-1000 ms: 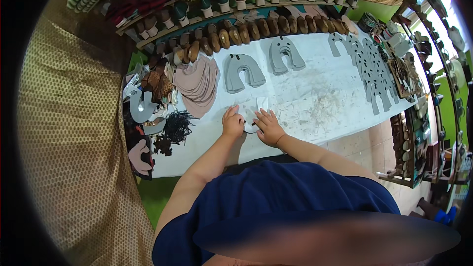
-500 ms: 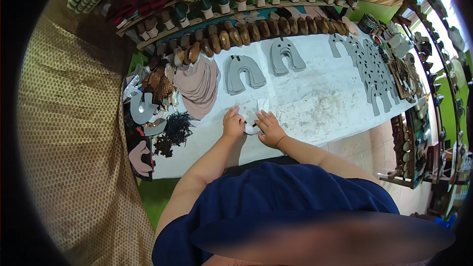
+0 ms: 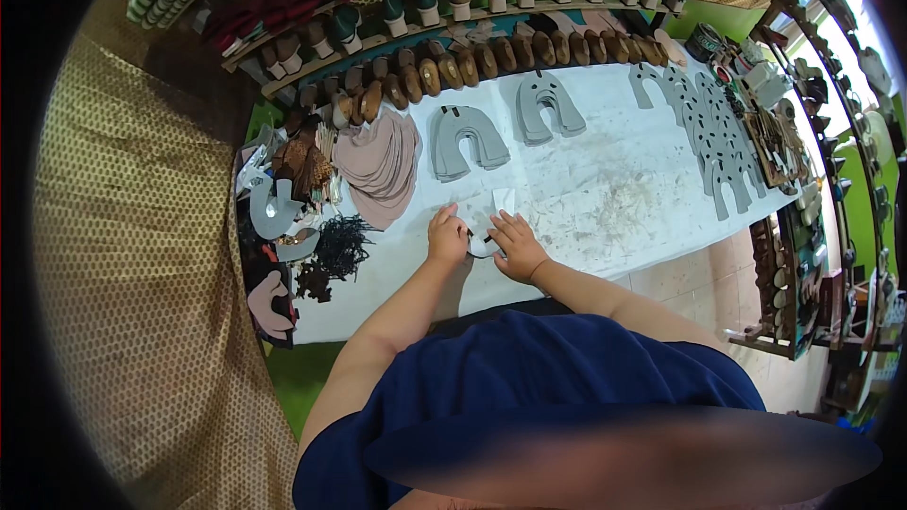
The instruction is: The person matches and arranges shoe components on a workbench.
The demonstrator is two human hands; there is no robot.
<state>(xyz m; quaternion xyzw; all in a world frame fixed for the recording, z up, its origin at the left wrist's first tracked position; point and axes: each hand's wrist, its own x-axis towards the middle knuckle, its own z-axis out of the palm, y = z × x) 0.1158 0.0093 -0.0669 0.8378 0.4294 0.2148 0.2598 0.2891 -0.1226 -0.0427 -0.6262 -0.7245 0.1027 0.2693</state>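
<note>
My left hand (image 3: 448, 236) rests on the white-covered table (image 3: 576, 217), its fingers curled together at the left end of a small pale piece with a dark curved edge (image 3: 483, 246). My right hand (image 3: 516, 247) lies at the other end of that piece, palm down, fingers stretched and slightly apart. A short black strip shows by the right fingertips. Most of the piece is covered by my hands, so its kind cannot be made out. Just beyond them lies a small white slip of paper (image 3: 504, 199).
Stacks of grey U-shaped shoe pieces (image 3: 468, 144) (image 3: 548, 109) lie beyond my hands. Pinkish cut pieces (image 3: 380, 165) and a dark tangle of strips (image 3: 341, 246) are at left. Perforated grey pieces (image 3: 709, 123) lie at right. Rows of brown shoes (image 3: 505, 55) line the back.
</note>
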